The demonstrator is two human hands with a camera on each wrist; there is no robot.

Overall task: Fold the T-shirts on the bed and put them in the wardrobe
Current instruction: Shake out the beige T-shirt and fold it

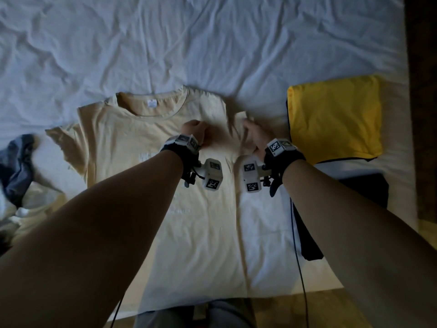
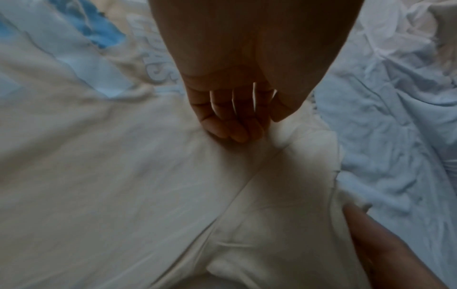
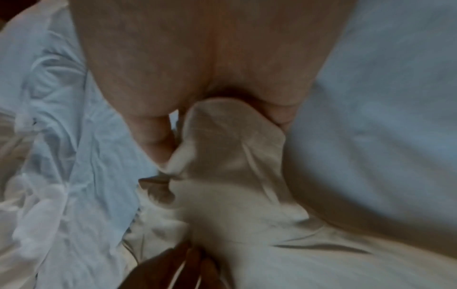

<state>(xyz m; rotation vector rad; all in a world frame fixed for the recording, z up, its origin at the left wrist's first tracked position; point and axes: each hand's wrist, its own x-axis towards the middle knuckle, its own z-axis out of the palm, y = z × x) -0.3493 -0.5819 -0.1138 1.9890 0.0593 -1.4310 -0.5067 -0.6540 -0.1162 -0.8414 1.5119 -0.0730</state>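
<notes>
Beige T-shirt (image 1: 132, 147) lies flat, centre frame, on the bed (image 1: 212, 43). Left hand (image 1: 194, 131) presses curled fingers (image 2: 230, 129) on its chest; right hand (image 1: 254, 133) grips the folded-in sleeve (image 3: 222, 140). Yellow folded shirt (image 1: 335, 117) right of centre.

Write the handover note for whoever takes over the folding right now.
Left hand: fingers curled, pressing on the beige T-shirt below the collar; whether it pinches cloth is unclear.
Right hand: grips the beige shirt's right sleeve, lifted and drawn in toward the chest.
Beige shirt lies flat, front up, on the white bed sheet; its left sleeve is still spread out.
Done: a yellow T-shirt sits folded at the right, on something dark.
Left: finish folding the beige shirt, fold the crumpled clothes at the left, carry everything to the wardrobe, which is out of view.
</notes>
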